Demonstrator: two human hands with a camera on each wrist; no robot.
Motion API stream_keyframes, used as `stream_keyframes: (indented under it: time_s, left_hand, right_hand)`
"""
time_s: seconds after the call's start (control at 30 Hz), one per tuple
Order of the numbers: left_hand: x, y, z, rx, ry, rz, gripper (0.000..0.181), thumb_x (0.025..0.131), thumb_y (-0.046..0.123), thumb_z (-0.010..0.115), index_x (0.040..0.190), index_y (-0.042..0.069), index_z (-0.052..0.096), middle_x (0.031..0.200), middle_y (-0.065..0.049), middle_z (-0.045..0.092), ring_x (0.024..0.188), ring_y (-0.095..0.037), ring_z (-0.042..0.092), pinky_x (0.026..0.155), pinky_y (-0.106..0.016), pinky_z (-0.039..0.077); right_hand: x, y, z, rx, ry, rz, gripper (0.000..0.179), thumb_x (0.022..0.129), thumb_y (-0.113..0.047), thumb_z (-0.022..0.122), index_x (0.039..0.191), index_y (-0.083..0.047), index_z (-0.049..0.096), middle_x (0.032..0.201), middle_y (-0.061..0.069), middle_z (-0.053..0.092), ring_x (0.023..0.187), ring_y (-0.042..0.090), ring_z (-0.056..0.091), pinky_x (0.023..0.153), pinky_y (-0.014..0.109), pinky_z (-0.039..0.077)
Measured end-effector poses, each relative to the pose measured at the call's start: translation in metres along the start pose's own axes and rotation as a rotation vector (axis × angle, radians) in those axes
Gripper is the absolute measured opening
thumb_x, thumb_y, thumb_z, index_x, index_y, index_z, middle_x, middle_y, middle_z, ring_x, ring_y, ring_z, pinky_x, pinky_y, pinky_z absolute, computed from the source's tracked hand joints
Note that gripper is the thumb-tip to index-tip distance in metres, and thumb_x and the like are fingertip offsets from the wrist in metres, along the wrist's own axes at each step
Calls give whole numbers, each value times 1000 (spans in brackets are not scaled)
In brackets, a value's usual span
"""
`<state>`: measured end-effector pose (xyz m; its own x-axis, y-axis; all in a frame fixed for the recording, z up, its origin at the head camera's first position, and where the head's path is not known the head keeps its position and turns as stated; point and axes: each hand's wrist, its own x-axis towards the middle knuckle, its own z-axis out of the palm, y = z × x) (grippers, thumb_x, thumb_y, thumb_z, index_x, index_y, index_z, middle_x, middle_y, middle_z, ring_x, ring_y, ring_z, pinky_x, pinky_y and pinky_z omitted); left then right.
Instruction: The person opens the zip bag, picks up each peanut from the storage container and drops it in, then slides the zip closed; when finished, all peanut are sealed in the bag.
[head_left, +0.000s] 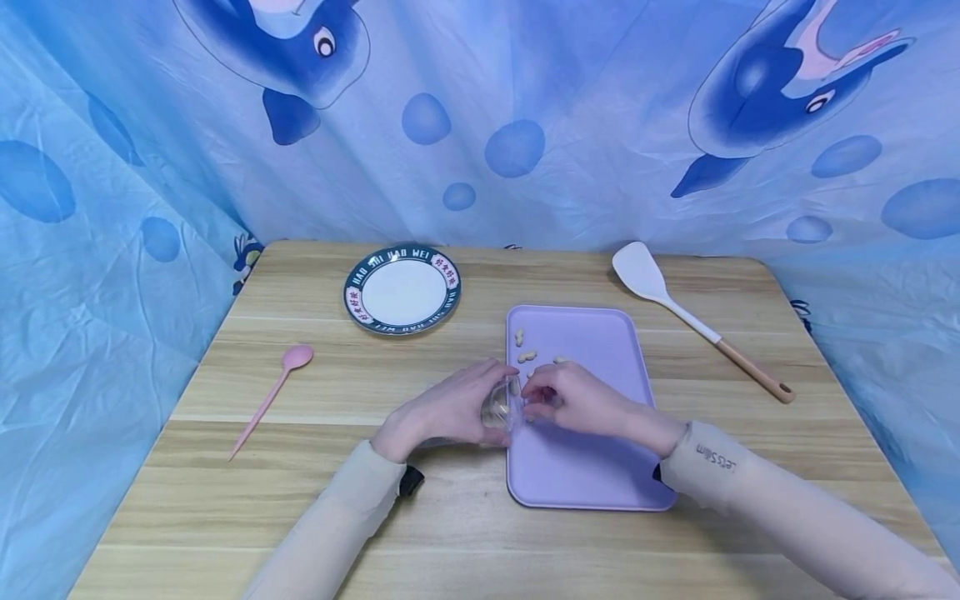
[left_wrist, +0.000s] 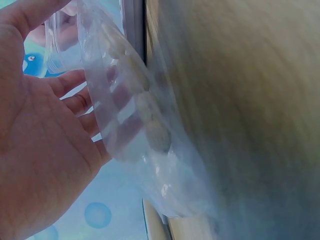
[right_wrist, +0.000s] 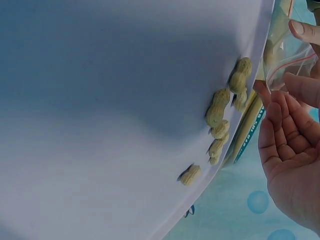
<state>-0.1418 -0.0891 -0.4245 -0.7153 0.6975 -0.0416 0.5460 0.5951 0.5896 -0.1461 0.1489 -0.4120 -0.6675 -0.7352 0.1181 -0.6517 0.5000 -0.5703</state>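
Note:
A clear zip bag (head_left: 497,407) with a red line along its mouth sits at the left edge of the lilac tray (head_left: 592,475). My left hand (head_left: 457,408) holds it between thumb and fingers. Peanuts in their shells (left_wrist: 156,131) show through the plastic in the left wrist view. At the bag's mouth, my right hand (head_left: 581,400) pinches the edge of the plastic with thumb and fingertips. Several loose peanuts (right_wrist: 218,107) lie on the tray along its side close to the bag. My right hand partly covers them in the head view.
A round plate (head_left: 402,293) with a dark green lettered rim stands at the back of the wooden table. To the left lies a pink spoon (head_left: 297,357). A white spatula (head_left: 639,271) with a wooden handle lies right of the tray.

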Motion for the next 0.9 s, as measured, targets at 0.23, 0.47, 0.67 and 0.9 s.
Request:
stream_keyframes:
  time_s: [0.23, 0.47, 0.67, 0.9]
  left_hand:
    - [0, 0, -1, -9, 6, 10, 94, 72, 42, 88, 148, 10, 43, 137, -3, 54, 123, -19, 52, 108, -40, 40]
    - [-1, 0, -2, -14, 19, 14, 94, 71, 42, 89, 147, 8, 44, 139, -5, 52, 127, -22, 50, 110, -41, 38]
    - [-1, 0, -2, 3, 14, 5, 93, 71, 43, 88, 147, 9, 44, 134, -3, 54, 123, -19, 51, 109, -39, 39]
    - [-1, 0, -1, 6, 4, -13, 93, 72, 42, 87, 148, 10, 43, 133, -3, 55, 122, -19, 51, 110, -41, 37]
  right_hand:
    - [-2, 6, -12, 39, 42, 25, 17, 82, -1, 77, 98, -3, 74, 87, -3, 69, 78, 8, 62, 69, 34, 58]
    - [-3, 31, -28, -3, 159, 36, 18, 79, 4, 78, 96, 2, 73, 82, -1, 68, 75, 13, 63, 69, 35, 56]
    - [-5, 56, -37, -23, 220, 38, 17, 77, 6, 79, 92, 5, 72, 77, 1, 66, 70, 17, 61, 64, 36, 55]
    - [-8, 70, -40, -9, 184, 140, 18, 78, 4, 78, 95, 6, 72, 79, 2, 66, 73, 17, 59, 67, 36, 53]
